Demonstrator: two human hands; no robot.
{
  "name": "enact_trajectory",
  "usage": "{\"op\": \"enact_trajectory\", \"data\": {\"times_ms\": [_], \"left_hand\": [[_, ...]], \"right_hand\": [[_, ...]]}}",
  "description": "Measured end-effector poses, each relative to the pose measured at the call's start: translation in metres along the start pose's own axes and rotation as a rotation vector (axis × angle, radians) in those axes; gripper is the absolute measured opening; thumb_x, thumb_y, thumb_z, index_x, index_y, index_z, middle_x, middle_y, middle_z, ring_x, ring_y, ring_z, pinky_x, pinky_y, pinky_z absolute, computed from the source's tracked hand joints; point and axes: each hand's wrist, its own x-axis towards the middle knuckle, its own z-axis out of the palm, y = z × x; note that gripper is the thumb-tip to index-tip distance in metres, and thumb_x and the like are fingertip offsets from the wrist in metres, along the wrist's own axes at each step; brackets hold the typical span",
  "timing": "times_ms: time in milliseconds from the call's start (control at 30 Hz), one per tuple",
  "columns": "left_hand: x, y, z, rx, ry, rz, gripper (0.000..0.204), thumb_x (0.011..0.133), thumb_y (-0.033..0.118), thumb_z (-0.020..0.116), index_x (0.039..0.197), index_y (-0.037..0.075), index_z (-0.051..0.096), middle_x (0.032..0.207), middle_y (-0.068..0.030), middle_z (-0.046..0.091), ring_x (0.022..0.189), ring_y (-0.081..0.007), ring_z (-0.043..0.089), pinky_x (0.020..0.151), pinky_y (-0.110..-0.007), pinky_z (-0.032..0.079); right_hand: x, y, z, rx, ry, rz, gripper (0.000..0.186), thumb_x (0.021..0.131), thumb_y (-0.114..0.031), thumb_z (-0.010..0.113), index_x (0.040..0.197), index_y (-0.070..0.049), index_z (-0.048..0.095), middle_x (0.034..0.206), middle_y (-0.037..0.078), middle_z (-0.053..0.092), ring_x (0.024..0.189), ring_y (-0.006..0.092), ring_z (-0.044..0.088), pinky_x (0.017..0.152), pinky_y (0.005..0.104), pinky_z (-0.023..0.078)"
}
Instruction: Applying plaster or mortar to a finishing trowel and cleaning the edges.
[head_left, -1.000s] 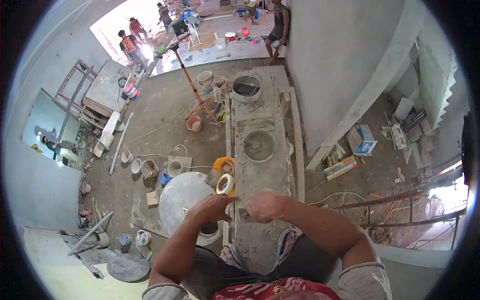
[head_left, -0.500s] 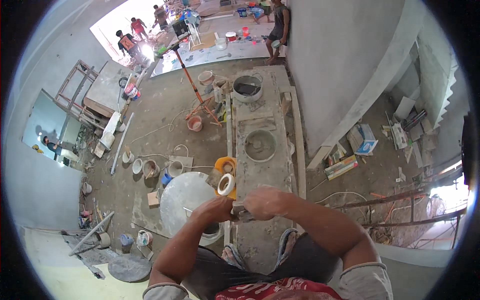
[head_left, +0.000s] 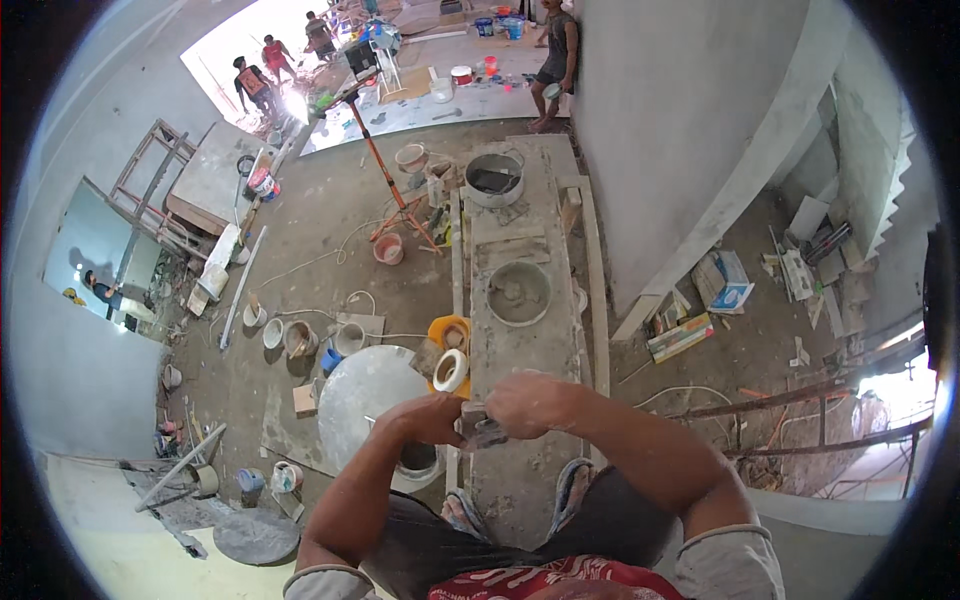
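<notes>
Side by side over the plank in front of me, my two hands meet at a small grey, mortar-smeared flat piece (head_left: 484, 432). Its exact kind is too small to make out. My left hand (head_left: 432, 420) is closed at its left edge, fingers partly hidden. From the right, my right hand (head_left: 530, 405) grips it with bent fingers. Below them runs a mortar-stained plank (head_left: 515, 470), a foot in a sandal on either side. Farther along it stands a round basin (head_left: 519, 293) with grey mortar inside.
Another round tub (head_left: 495, 180) sits at the plank's far end. On the left are a large grey disc (head_left: 370, 400), a white ring (head_left: 451, 370), a yellow container (head_left: 438, 328) and several buckets. An orange tripod (head_left: 372, 130) stands beyond. A person (head_left: 555, 65) leans by the wall.
The grey piece has turned and shows more between my hands, which have shifted only slightly. Far off, a figure partly visible beside the wall person has gone from view.
</notes>
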Motion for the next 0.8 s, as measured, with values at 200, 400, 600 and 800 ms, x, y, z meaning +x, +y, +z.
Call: {"op": "enact_trajectory", "data": {"times_ms": [200, 400, 600, 800], "left_hand": [[0.001, 0.02, -0.012, -0.01, -0.102, -0.123, 0.052, 0.076, 0.04, 0.078, 0.106, 0.0, 0.064, 0.095, -0.019, 0.071, 0.091, -0.0312, 0.068, 0.078, -0.042, 0.051], [-0.005, 0.025, -0.029, 0.108, -0.122, -0.242, 0.053, 0.082, 0.046, 0.072, 0.102, -0.003, 0.064, 0.089, -0.0221, 0.069, 0.088, -0.0347, 0.068, 0.076, -0.043, 0.05], [-0.022, 0.041, -0.055, 0.154, 0.158, -0.332, 0.049, 0.089, 0.036, 0.065, 0.117, -0.003, 0.059, 0.093, -0.0258, 0.068, 0.093, -0.0414, 0.065, 0.077, -0.049, 0.048], [-0.026, 0.04, -0.058, 0.095, 0.489, -0.282, 0.043, 0.092, 0.029, 0.062, 0.121, -0.002, 0.056, 0.106, -0.0267, 0.065, 0.102, -0.0442, 0.06, 0.083, -0.05, 0.047]], "right_hand": [[0.002, 0.009, 0.006, 0.071, -0.05, -0.014, 0.019, 0.076, -0.01, 0.061, 0.087, 0.001, 0.072, 0.086, 0.019, 0.07, 0.084, 0.0361, 0.068, 0.074, 0.0448, 0.053], [0.004, 0.017, 0.006, 0.093, 0.017, 0.032, 0.019, 0.076, -0.008, 0.059, 0.087, 0.002, 0.071, 0.086, 0.023, 0.069, 0.084, 0.0378, 0.068, 0.073, 0.0469, 0.053], [0.004, 0.035, 0.005, 0.053, 0.118, 0.161, 0.019, 0.077, -0.007, 0.065, 0.091, 0.003, 0.071, 0.088, 0.019, 0.071, 0.087, 0.034, 0.07, 0.075, 0.0454, 0.055], [0.007, 0.03, 0.004, 0.017, 0.035, 0.169, 0.022, 0.08, -0.012, 0.057, 0.091, 0.001, 0.072, 0.093, 0.023, 0.069, 0.091, 0.0383, 0.068, 0.077, 0.0468, 0.053]]}}
